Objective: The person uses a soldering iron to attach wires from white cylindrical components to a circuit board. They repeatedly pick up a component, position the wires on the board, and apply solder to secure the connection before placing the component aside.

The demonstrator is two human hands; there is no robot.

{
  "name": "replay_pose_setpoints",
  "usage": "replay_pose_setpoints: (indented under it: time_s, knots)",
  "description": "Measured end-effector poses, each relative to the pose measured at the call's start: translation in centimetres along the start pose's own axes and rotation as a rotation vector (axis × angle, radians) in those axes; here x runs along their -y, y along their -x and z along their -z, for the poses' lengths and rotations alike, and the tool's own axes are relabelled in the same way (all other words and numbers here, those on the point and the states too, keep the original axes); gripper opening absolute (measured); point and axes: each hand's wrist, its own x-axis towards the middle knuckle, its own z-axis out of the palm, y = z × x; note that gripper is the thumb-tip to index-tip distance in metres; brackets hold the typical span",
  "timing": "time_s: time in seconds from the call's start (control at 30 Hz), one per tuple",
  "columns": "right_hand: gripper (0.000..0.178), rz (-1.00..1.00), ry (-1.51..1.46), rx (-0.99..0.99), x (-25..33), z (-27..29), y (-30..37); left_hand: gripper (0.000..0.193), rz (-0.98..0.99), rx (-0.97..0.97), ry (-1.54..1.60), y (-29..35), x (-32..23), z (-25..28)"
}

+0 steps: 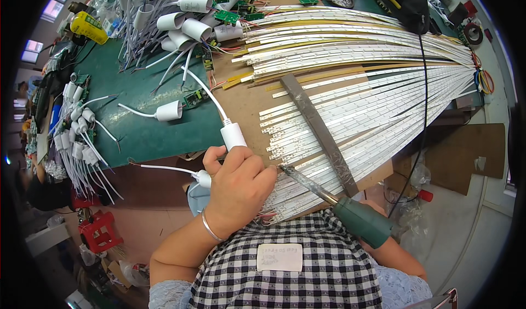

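My left hand [241,186] is closed, its fingertips pinched at the ends of the white LED strips [329,128]. What the fingertips hold is too small to make out. Against its knuckles lies a white cylindrical housing [234,135] with a white cable, and a second housing [203,178] shows beside the thumb side. The green handle of a soldering iron [361,221] is in my right hand [378,246], which the handle partly hides. The iron's metal tip points left and sits right by my left fingertips. Red wires [267,217] show below the left hand.
A dark flat bar [320,136] lies across the fanned strips on a brown board [238,98]. Piled housings with green circuit boards [186,24] stand at the back left, near a yellow bottle [89,28]. A black cord [426,101] crosses the strips. Below left is a red stool [101,231].
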Motion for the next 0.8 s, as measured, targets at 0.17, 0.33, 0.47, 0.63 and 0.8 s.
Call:
replay_pose_setpoints:
  time_s: [0.17,0.33,0.47,0.63,0.8]
  knots:
    - [0.050,-0.083,0.179,-0.064,1.2,-0.8,0.5,0.013,0.003,0.001,-0.001,0.1,0.0,0.0]
    - [0.048,-0.112,0.224,-0.115,1.5,-1.1,0.7,0.013,-0.007,-0.003,-0.001,0.0,0.0,0.0]
    - [0.047,0.032,0.219,-0.134,0.2,-0.9,0.8,0.013,-0.007,-0.002,-0.004,0.0,0.0,0.0]
    - [0.040,0.195,0.753,-0.221,3.3,-2.2,-0.5,0.014,-0.004,0.006,-0.019,0.0,-0.1,-0.1]
    - [0.037,0.199,0.656,-0.240,3.1,-2.2,-0.8,0.014,-0.011,0.007,-0.014,0.0,0.0,0.0]
